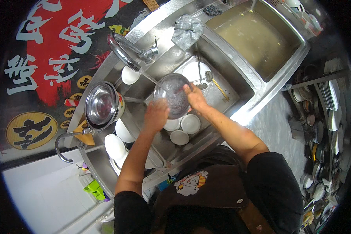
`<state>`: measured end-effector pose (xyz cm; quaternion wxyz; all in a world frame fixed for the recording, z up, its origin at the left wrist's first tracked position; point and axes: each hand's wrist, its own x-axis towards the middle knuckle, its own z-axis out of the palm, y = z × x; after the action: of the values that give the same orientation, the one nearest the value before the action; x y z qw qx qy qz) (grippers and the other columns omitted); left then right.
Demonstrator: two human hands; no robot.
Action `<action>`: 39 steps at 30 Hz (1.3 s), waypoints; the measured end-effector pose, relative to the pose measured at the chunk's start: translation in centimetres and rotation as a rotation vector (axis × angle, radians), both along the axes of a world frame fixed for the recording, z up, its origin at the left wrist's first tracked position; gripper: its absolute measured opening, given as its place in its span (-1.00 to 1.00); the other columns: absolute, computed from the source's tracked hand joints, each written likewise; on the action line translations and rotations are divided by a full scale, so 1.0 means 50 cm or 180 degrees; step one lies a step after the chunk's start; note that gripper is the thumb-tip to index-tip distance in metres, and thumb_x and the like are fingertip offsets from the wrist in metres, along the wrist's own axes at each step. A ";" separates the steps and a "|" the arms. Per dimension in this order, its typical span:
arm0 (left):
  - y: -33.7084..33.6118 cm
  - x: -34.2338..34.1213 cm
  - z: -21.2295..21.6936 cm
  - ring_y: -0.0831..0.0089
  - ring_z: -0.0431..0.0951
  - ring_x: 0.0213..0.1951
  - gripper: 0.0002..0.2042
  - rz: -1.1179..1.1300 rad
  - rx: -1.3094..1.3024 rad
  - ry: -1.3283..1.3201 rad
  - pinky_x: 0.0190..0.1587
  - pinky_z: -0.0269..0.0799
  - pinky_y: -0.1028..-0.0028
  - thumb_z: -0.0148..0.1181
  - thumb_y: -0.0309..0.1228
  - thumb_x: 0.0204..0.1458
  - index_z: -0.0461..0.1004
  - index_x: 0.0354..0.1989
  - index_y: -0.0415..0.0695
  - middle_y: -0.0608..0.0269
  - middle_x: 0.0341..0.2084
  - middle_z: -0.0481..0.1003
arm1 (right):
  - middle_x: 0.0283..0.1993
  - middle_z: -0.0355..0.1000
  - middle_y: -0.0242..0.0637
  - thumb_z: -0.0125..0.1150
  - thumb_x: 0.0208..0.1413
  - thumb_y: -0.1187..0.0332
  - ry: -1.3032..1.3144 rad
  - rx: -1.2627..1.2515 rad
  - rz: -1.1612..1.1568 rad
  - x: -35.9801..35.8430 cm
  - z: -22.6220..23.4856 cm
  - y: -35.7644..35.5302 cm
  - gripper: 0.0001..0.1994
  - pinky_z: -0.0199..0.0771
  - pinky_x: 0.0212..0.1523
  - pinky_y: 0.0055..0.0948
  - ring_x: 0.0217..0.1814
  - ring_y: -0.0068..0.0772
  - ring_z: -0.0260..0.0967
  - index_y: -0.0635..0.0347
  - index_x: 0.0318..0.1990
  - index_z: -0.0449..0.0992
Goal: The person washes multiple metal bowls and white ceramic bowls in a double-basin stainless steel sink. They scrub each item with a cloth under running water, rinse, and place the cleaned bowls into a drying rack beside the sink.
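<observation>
A round metal bowl (172,93) is held over the middle sink basin (226,84) under a thin stream of water from the curved tap (124,50). My left hand (156,115) grips the bowl's near left rim. My right hand (195,97) is pressed against the bowl's right side, fingers reaching inside. Below the bowl, three small white bowls (181,126) lie in the basin. A white plate (195,71), a ladle and chopsticks (220,89) lie deeper in the same basin.
A steel pot (102,104) stands on the sink's back ledge. White dishes (117,146) fill the left basin. The right basin (257,35) holds murky water, a grey rag (187,30) beside it. Shelves of plates (331,105) stand at right.
</observation>
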<state>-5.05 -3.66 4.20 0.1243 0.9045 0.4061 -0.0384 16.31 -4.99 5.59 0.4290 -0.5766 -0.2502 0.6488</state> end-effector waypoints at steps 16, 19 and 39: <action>0.039 0.060 0.061 0.21 0.28 0.20 -0.30 -0.0212 0.0395 -0.0270 0.24 0.01 -0.02 0.29 -0.08 -0.15 0.24 0.24 0.04 0.05 0.18 0.25 | -0.32 0.41 -0.16 -0.08 -0.13 0.57 0.0867 -0.0235 0.0073 0.006 -0.037 -0.013 -0.64 0.46 -0.69 -0.31 -0.54 -0.34 0.40 0.40 -0.09 0.38; 0.059 0.124 0.097 0.15 0.38 0.11 -0.27 -0.0497 0.0526 -0.0689 0.15 0.19 0.10 0.39 -0.05 -0.34 0.36 0.11 0.00 0.07 0.07 0.38 | -0.45 0.36 -0.26 -0.07 -0.16 0.59 0.1154 -0.0671 0.1029 0.014 -0.038 -0.014 -0.80 0.43 -0.69 -0.29 -0.57 -0.43 0.34 0.37 -0.31 0.41; -0.039 0.078 0.064 0.21 0.50 -0.05 -0.48 0.3004 -0.3318 -0.4634 -0.08 0.52 0.30 0.01 -0.72 -0.16 0.24 0.10 -0.29 0.01 -0.01 0.37 | -0.27 0.47 -0.17 0.19 0.04 0.40 0.1493 -0.0795 -0.0695 -0.048 -0.144 0.027 -0.70 0.56 -0.32 -0.17 -0.28 -0.30 0.46 0.31 -0.07 0.42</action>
<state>-1.13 -5.59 7.39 0.7237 0.2881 0.4804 0.4031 13.91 -3.63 -1.62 0.4682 -0.4826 0.0012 0.7402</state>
